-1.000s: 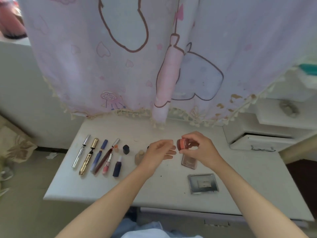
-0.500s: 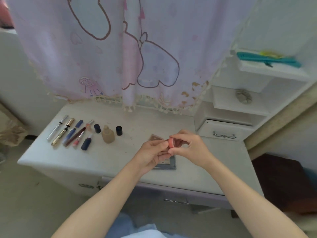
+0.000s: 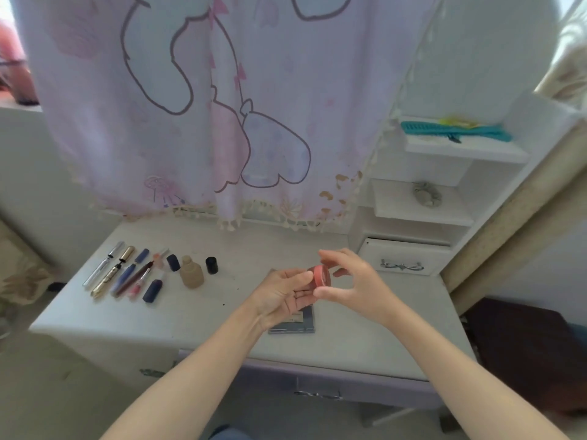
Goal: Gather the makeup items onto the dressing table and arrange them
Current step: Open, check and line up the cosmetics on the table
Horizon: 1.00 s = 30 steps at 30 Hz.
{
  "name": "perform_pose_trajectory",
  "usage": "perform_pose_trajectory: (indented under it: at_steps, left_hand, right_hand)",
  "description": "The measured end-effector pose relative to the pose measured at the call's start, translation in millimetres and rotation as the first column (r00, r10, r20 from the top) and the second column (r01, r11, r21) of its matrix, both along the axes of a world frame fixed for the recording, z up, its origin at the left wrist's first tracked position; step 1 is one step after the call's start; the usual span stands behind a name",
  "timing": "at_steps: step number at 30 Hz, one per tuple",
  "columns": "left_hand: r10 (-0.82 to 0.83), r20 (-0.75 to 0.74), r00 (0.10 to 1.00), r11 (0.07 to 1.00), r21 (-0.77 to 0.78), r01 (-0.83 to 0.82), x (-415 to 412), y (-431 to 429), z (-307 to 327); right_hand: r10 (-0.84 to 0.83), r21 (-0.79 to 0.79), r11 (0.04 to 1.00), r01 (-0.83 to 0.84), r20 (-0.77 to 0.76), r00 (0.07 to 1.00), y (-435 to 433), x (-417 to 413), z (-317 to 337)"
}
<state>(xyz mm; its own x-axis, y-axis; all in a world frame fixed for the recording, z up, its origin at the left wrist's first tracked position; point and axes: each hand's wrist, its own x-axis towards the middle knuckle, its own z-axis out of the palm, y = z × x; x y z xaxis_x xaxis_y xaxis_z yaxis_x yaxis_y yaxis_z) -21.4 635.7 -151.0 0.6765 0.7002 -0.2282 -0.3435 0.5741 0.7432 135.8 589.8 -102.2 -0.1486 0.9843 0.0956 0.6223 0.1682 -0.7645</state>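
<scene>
A small round coral-red jar [image 3: 321, 276] is held above the white dressing table [image 3: 403, 315]. My right hand [image 3: 360, 285] curls round it with the thumb below and the fingers above. My left hand [image 3: 284, 295] lies palm up, its thumb and fingertips pinching the jar's left side. A grey palette [image 3: 293, 325] lies flat under my left hand, partly hidden. At the left, several tubes and pencils lie in a row, among them a gold tube [image 3: 112, 272] and a navy bottle [image 3: 152, 290]. Next to them stand a beige bottle [image 3: 191, 272] and a black cap [image 3: 211, 265].
A pink printed curtain [image 3: 222, 106] hangs over the table's back edge. White shelves at the right carry a teal comb [image 3: 454, 131] and a grey hair tie [image 3: 427, 193], above a small drawer [image 3: 401, 265]. A dark stool [image 3: 524, 344] stands right of the table.
The view swung to the right, so the row of makeup now sits further left. My hands carried the jar toward the front, over the grey palette, and my left hand took hold of it.
</scene>
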Motion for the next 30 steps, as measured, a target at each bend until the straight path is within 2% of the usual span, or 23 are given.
perform_pose_trajectory:
  at_steps: [4, 12, 21, 27, 30]
  left_hand:
    - [0.011, -0.035, 0.999, 1.0, 0.008, -0.011, 1.5, 0.8, 1.7]
    - [0.062, -0.033, 0.997, 0.996, -0.054, -0.064, -24.2, -7.4, -3.0]
    - [0.252, -0.028, 0.967, 0.96, -0.12, -0.253, -71.3, -17.4, -3.1]
    - [0.394, -0.105, 0.913, 0.916, -0.035, -0.399, -104.0, -5.6, -20.5]
    - [0.418, -0.22, 0.881, 0.906, 0.033, -0.422, -113.2, 7.1, -32.0]
  right_hand:
    - [-0.048, 0.009, 0.999, 0.047, 0.045, 0.998, 1.7, 1.1, 7.5]
    - [0.11, 0.042, 0.993, -0.112, 0.049, 0.993, -0.6, -16.1, 2.7]
    - [0.23, 0.015, 0.973, -0.231, 0.053, 0.972, 18.3, -56.5, -6.8]
    - [0.175, -0.096, 0.981, -0.171, 0.034, 0.984, 39.7, -85.4, -22.1]
    - [0.145, -0.141, 0.981, -0.136, 0.054, 0.988, 58.5, -93.5, -35.4]
